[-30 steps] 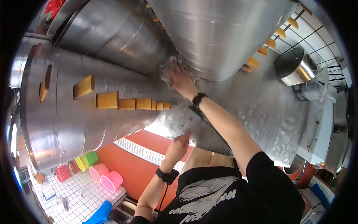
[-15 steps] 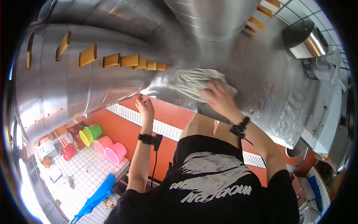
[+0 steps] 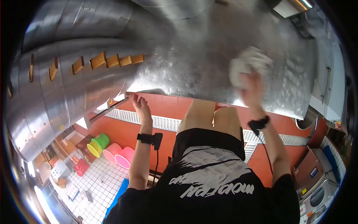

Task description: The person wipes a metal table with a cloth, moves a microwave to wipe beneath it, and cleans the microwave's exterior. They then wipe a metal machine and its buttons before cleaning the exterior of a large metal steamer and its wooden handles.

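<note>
A greyish-white cloth (image 3: 250,61) lies crumpled on the metal counter (image 3: 209,74), blurred by motion. My right hand (image 3: 251,87) is on its near side, holding it against the surface; motion smears the fingers. Off the counter's front edge, my left hand (image 3: 142,107) hangs in the air with nothing in it, its fingers apart and slightly bent. Wet-looking shiny patches show on the metal.
A rounded metal housing with wooden slats (image 3: 98,59) stands at the left. Lower left, a tiled surface (image 3: 108,179) bears pink buckets (image 3: 125,156), a green bucket (image 3: 101,140) and a yellow one (image 3: 94,148). A metal appliance (image 3: 292,7) sits at the far right back.
My right hand has swept the cloth to the right across the counter. My left hand stays off the front edge. The camera view has shifted, so the far-right appliance sits higher.
</note>
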Demonstrator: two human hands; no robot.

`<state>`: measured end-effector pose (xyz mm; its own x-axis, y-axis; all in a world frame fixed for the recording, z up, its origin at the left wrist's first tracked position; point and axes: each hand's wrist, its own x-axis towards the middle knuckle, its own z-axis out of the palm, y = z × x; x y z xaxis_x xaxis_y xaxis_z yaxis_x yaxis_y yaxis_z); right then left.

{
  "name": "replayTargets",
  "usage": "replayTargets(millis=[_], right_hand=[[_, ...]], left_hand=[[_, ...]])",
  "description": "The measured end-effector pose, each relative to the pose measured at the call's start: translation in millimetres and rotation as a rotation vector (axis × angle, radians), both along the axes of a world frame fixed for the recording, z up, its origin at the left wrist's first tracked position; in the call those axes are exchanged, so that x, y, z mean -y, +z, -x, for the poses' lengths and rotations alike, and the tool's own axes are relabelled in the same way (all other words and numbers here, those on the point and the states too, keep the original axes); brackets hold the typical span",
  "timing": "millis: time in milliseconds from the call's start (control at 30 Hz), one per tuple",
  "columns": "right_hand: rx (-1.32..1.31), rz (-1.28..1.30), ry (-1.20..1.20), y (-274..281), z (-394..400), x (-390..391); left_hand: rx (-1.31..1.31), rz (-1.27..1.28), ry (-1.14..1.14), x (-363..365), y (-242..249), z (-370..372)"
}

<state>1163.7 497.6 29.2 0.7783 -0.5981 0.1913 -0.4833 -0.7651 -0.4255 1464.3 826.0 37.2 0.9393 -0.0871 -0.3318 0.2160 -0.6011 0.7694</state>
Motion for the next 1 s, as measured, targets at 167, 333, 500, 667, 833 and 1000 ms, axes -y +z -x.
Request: replayTargets(millis=[167,333,500,667,833,1000], right_hand=[[0.246,0.049,0.452,4.2,-144.0,-131.6],[0.238,0.157,0.545,-1.2,-160.4,-160.4],[0.182,0.114,0.333,-25.9,-33.9,-130.0],[-0.356,0.301,-0.117,-25.2,197.7,-31.9],[0.159,-0.318,-1.098,-19.3,351.7,16.7],[0.84,-0.944,-1.197,-47.6,365.7,7.8]], left_hand=[[-0.086,0.195,-0.07,-21.3,-1.3,5.0],[-0.081,0.089,-0.347,-23.4,-1.0,31.4],[-0.012,0.044,-0.64,-25.7,-6.6,83.9],[0.123,0.0,-0.879,-41.7,-17.1,123.9],[0.06,-0.08,-0.944,-64.2,0.0,147.0],[0.022,-0.221,-1.047,-93.6,29.8,169.6]])
